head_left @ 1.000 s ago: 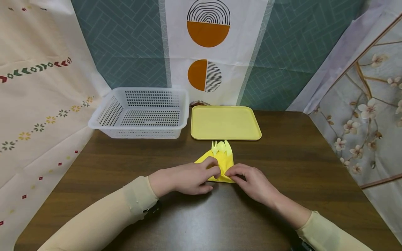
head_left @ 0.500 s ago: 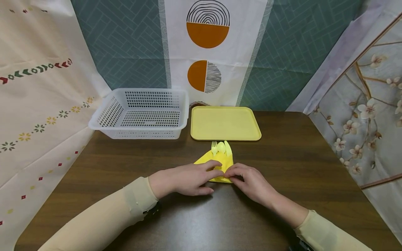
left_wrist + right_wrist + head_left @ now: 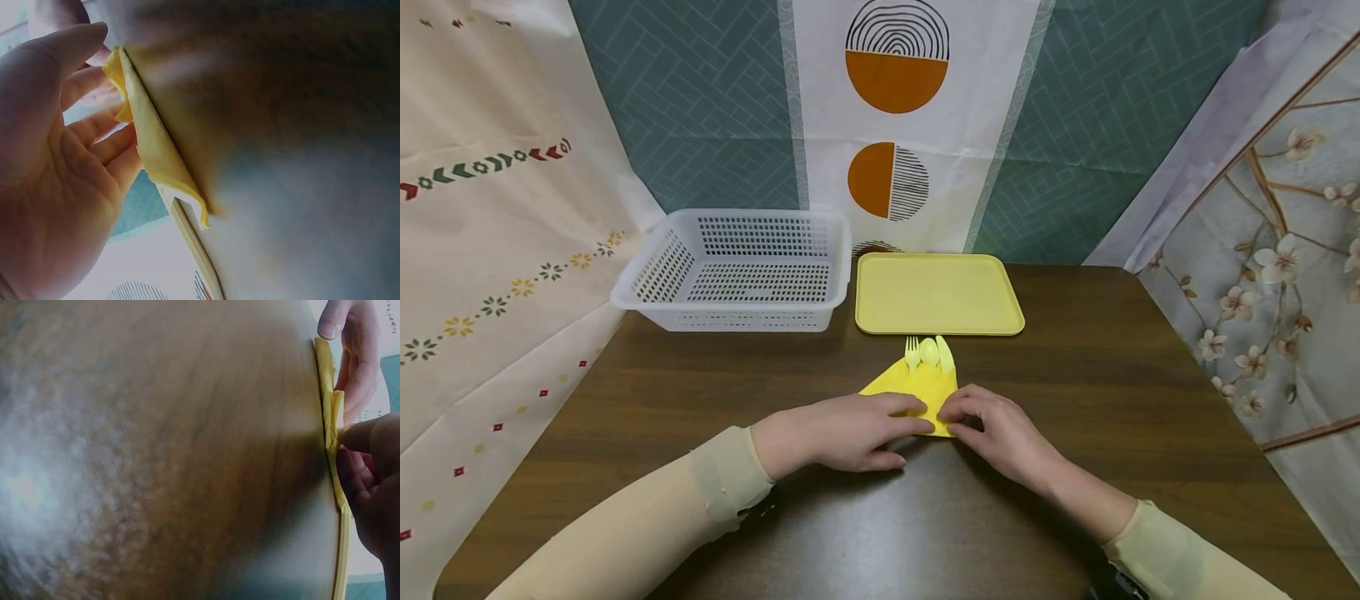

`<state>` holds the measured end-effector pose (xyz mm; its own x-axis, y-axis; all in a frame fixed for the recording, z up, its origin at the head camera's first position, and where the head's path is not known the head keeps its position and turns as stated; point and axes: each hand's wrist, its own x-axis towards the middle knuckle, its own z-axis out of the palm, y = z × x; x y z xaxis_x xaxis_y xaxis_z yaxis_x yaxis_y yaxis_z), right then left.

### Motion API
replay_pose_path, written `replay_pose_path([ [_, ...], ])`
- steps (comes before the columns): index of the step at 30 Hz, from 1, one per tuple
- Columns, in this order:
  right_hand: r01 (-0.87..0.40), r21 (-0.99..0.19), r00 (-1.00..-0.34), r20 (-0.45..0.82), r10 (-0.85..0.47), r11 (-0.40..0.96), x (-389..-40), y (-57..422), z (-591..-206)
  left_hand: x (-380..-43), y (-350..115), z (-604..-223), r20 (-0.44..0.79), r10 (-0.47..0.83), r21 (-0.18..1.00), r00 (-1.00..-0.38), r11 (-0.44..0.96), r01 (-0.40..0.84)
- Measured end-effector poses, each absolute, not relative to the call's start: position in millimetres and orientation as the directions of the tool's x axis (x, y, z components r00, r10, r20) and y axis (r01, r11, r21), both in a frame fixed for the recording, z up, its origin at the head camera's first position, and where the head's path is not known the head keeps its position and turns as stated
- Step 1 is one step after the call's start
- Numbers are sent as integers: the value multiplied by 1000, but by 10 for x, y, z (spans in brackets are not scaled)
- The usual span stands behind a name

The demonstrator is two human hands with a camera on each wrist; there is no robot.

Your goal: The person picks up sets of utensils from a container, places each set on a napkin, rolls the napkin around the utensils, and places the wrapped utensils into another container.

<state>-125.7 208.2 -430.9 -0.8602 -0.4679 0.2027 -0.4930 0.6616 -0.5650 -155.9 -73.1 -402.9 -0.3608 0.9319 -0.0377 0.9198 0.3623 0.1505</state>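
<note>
A yellow cloth napkin lies folded on the table in the head view. A pale yellow fork, spoon and knife stick out side by side from its top edge; their lower parts are hidden in the folds. My left hand rests its extended fingers on the napkin's left and lower part. My right hand pinches the lower right edge between thumb and fingers, which shows in the right wrist view as a raised flap of napkin.
Just behind the cutlery lies a flat yellow tray. A white perforated plastic basket stands at the back left, beside the tray. Brown wooden table surrounds the napkin, with patterned cloths hanging on three sides.
My left hand's fingers have straightened and shifted a little down over the napkin, whose left part now lies flatter. The right hand stays nearly in place. The cutlery has not moved.
</note>
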Motion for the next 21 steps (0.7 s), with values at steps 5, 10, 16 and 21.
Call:
replay_pose_path([
  [5, -527, -509, -846, 233, -480, 680, -1253, 2085, -4310, -1534, -720, -4018, -49, 934, 72, -354, 356, 932],
  [10, -571, -423, -820, 280, -499, 703, -1246, 2098, -4312, -1514, -693, -4017, -74, 930, 14, -359, 361, 932],
  [16, -596, -355, -803, 291, -521, 720, -1248, 2131, -4328, -1498, -686, -4022, -92, 924, -31, -370, 369, 929],
  [21, -591, -327, -806, 258, -533, 737, -1259, 2165, -4352, -1491, -689, -4022, -89, 923, -39, -373, 371, 928],
])
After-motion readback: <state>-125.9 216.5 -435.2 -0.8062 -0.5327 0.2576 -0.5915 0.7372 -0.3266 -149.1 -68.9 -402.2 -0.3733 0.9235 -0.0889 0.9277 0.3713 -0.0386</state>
